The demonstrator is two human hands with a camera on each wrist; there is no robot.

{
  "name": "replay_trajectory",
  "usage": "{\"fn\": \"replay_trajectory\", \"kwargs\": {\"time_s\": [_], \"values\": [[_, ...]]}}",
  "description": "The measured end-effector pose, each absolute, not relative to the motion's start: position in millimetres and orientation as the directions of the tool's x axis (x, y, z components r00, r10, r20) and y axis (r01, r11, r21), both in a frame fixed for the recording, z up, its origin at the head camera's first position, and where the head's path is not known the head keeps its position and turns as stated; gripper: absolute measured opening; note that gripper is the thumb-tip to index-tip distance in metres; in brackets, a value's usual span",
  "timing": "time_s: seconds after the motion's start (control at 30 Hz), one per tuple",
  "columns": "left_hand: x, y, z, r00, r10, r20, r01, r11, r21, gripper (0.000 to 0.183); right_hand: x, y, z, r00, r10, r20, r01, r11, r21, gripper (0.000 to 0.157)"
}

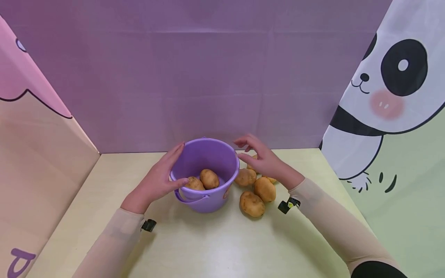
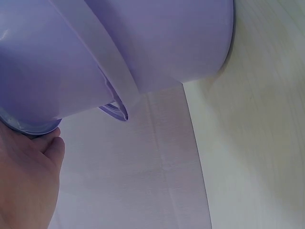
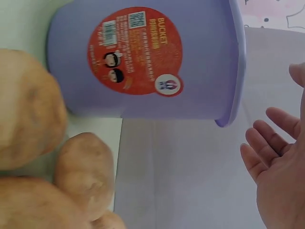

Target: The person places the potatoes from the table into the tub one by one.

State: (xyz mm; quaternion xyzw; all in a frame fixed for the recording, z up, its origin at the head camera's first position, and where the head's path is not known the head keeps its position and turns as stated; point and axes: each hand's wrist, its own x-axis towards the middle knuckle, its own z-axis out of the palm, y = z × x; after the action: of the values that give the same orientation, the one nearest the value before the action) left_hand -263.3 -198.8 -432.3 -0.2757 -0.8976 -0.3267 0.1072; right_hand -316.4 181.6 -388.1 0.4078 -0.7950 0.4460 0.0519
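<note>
At the pale table (image 1: 215,251), my left hand (image 1: 159,178) grips the purple bucket (image 1: 211,160) by its left rim; my right hand (image 1: 263,157) is empty, fingers apart. Right-side potatoes (image 1: 265,189) look firm: I'd clasp their middles.

Two potatoes (image 1: 209,178) inside the bucket (image 1: 213,203), other potatoes (image 1: 252,204) to its right.

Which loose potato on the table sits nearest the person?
The front potato, lowest in the head view; the other loose ones all lie farther back.
</note>
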Motion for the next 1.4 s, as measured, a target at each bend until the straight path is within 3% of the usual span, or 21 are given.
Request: {"fn": "replay_trajectory", "kwargs": {"time_s": [0.3, 0.7, 1.4], "values": [[-263.1, -198.3, -431.3, -0.828, 0.422, 0.368, 0.56, 0.639, 0.527, 0.108, -296.7, 208.0, -408.6, -0.715, -0.569, 0.407, -0.64, 0.298, -0.708, 0.033], [-263.9, -199.0, -431.5, -0.829, 0.418, 0.372, 0.56, 0.639, 0.528, 0.108, -273.1, 218.4, -441.5, -0.718, -0.586, 0.375, -0.62, 0.295, -0.727, 0.034], [-264.7, -198.5, -432.9, -0.82, 0.423, 0.386, 0.572, 0.63, 0.526, 0.108, -236.8, 207.6, -490.0, -0.732, -0.569, 0.375, -0.661, 0.459, -0.594, 0.05]]}}
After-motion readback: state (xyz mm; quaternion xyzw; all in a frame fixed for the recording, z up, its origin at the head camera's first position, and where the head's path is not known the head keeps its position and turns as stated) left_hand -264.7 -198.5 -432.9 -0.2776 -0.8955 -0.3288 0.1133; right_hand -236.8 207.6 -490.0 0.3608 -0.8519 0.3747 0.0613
